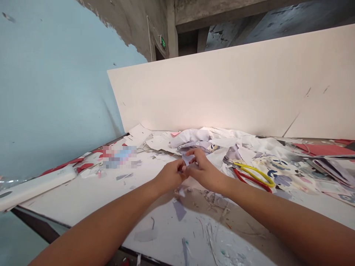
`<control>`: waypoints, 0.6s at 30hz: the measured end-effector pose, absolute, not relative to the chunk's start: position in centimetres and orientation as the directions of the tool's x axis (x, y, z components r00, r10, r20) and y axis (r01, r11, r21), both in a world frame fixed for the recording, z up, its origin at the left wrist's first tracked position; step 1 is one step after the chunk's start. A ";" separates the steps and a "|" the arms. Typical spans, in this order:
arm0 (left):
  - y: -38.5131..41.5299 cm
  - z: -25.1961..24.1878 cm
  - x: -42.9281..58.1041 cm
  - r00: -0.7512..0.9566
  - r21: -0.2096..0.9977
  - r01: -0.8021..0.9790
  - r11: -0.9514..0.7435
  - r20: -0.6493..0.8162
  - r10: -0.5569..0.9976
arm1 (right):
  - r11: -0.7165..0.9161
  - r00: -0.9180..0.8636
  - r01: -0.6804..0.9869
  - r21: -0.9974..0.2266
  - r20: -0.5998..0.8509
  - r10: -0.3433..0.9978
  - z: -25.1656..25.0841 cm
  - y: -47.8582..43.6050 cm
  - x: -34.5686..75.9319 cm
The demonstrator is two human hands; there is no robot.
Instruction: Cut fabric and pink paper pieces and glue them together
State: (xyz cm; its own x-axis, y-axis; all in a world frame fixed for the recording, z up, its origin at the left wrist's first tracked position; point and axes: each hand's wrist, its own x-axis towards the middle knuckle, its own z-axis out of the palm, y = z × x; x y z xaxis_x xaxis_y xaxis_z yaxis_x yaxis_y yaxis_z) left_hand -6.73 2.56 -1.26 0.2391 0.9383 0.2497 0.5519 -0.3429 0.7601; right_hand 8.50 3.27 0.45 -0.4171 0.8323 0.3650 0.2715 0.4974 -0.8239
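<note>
My left hand [172, 174] is closed, its thumb and fingertips brought together over the middle of the table. Touching or nearly touching it, my right hand [203, 170] has curled fingers, with the index finger arched above the thumb. What the fingertips hold, if anything, is too small or hidden to tell. Just behind them lies lavender cloth [187, 157], part of a crumpled heap of white and lavender fabric [191, 137]. Scissors with one yellow and one red handle [253, 173] lie to the right of my right hand, beside a cream floral cloth [280, 173].
A long white device [39, 187] lies at the table's left edge. Scraps and threads litter the white tabletop [97, 195]. Red sheets [324, 149] and folded fabric [332, 171] lie at the right. A pale upright board [222, 92] stands behind; a blue wall [55, 81] is left.
</note>
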 end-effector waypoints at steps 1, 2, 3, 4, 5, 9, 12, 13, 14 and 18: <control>2.7 -1.1 -7.1 0.235 0.748 0.564 -0.350 0.261 0.936 | 0.579 -0.432 0.330 -0.746 0.426 0.795 0.4 3.5 8.7; 2.9 -0.9 -7.4 0.231 0.737 0.576 -0.354 0.269 0.935 | 0.620 -0.449 0.369 -0.692 0.451 0.771 0.3 3.7 8.8; 3.0 -0.8 -7.8 0.224 0.729 0.587 -0.351 0.270 0.936 | 0.623 -0.460 0.397 -0.673 0.442 0.770 0.1 4.0 8.9; 3.2 -0.7 -8.2 0.214 0.724 0.599 -0.341 0.266 0.940 | 0.596 -0.461 0.420 -0.684 0.405 0.790 -0.1 4.3 9.0; 3.4 -0.6 -8.5 0.203 0.715 0.617 -0.329 0.260 0.944 | 0.553 -0.452 0.439 -0.709 0.357 0.817 -0.3 4.6 9.1; 3.9 -0.5 -9.5 0.182 0.617 0.720 -0.319 0.277 0.944 | 0.458 -0.414 0.481 -0.748 0.267 0.870 -1.1 5.6 9.3; 4.2 -0.5 -10.0 0.179 0.568 0.756 -0.324 0.297 0.938 | 0.410 -0.413 0.506 -0.759 0.204 0.887 -1.4 6.0 9.5; 4.3 -0.5 -10.2 0.176 0.564 0.760 -0.324 0.301 0.937 | 0.398 -0.415 0.512 -0.761 0.187 0.890 -1.4 6.1 9.6; 4.3 -0.5 -10.3 0.174 0.561 0.761 -0.324 0.304 0.937 | 0.388 -0.414 0.517 -0.763 0.174 0.893 -1.4 6.1 9.7; 4.6 -0.3 -10.8 0.169 0.538 0.781 -0.316 0.305 0.937 | 0.353 -0.390 0.527 -0.773 0.149 0.909 -1.3 6.1 9.8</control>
